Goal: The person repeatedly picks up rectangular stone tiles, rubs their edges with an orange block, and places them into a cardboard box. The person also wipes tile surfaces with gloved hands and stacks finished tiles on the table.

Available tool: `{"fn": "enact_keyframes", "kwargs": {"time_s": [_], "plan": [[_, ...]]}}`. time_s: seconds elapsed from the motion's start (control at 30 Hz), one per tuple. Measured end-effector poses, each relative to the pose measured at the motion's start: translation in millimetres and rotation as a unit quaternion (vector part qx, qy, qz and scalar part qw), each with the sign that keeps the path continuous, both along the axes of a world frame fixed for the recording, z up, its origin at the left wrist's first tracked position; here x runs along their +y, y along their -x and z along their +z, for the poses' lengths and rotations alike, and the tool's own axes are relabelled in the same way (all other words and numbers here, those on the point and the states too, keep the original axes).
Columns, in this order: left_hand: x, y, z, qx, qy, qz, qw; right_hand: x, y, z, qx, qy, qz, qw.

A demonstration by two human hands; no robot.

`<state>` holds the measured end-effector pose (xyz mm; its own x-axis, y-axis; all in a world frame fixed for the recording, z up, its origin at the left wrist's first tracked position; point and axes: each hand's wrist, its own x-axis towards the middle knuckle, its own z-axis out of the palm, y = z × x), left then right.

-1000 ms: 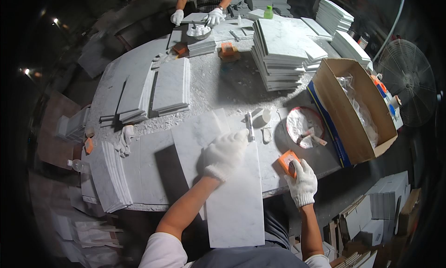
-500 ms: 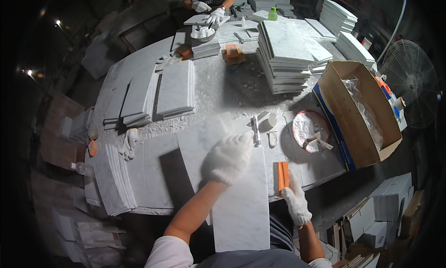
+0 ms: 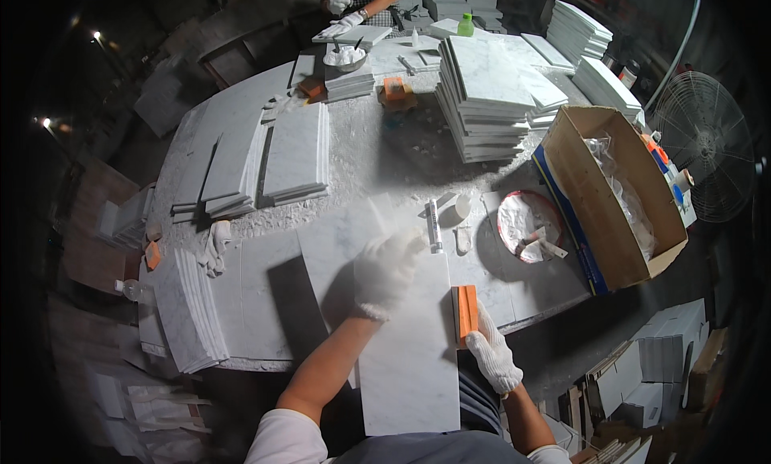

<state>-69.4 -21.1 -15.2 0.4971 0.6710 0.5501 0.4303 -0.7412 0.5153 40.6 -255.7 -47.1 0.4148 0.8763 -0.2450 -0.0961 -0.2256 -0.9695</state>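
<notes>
A white-grey marble tile (image 3: 409, 359) extends from the table toward my lap, lying partly over another tile (image 3: 317, 259). My left hand (image 3: 389, 275), in a white knitted glove, is over its upper part. The fingers are smeared by motion, so their pose is unclear. My right hand (image 3: 494, 359), also gloved, grips an orange sanding block (image 3: 467, 315) upright at the tile's right edge. Just beyond the tile lie a marker-like tube (image 3: 434, 225) and a small white cup (image 3: 463, 206).
A red-rimmed bowl of white paste (image 3: 528, 215) and an open cardboard box (image 3: 614, 199) stand at right. Marble tile stacks (image 3: 482, 102) cover parts of the dusty table. A co-worker's gloved hands (image 3: 345, 22) are at the far side. A fan (image 3: 707, 147) stands far right.
My right hand has brought the sanding block left, up to the tile's edge. My left hand has shifted slightly left and is blurred. The co-worker's hands have moved.
</notes>
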Motion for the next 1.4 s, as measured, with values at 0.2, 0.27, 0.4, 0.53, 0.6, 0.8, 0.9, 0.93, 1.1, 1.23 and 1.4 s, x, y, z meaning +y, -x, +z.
{"fn": "enact_keyframes", "kwargs": {"time_s": [0.2,0.27,0.4,0.53,0.6,0.8,0.9,0.93,1.1,1.23,1.4], "plan": [[1,-7,-4,0.045,0.009,0.048,0.998,3,2,7,0.019,-0.010,-0.006,1.000],[2,-11,-6,0.076,-0.045,0.087,0.992,6,2,11,-0.012,-0.025,-0.038,0.999],[2,-14,-6,0.221,-0.053,0.078,0.971,11,-6,14,-0.427,-0.023,-0.022,0.904],[5,-14,-4,0.270,-0.036,0.015,0.962,4,-4,5,-0.191,-0.047,-0.055,0.979],[6,-14,-4,0.241,-0.083,0.016,0.967,-4,2,1,-0.035,-0.009,-0.026,0.999],[4,-15,-3,0.279,-0.011,0.004,0.960,17,2,-10,-0.038,-0.051,-0.015,0.998],[5,-15,-4,0.269,-0.025,0.034,0.962,56,-19,-16,-0.074,-0.025,-0.012,0.997],[6,-15,-5,0.263,-0.037,0.028,0.964,62,-22,-15,-0.054,-0.013,-0.014,0.998],[8,-16,-6,0.304,0.025,-0.012,0.952,57,-13,-2,-0.142,-0.129,0.000,0.981],[8,-15,-8,0.270,-0.040,0.005,0.962,58,-17,-3,-0.148,-0.058,-0.006,0.987],[8,-15,-9,0.278,0.001,0.001,0.960,64,-20,-4,-0.105,-0.065,0.006,0.992]]}}
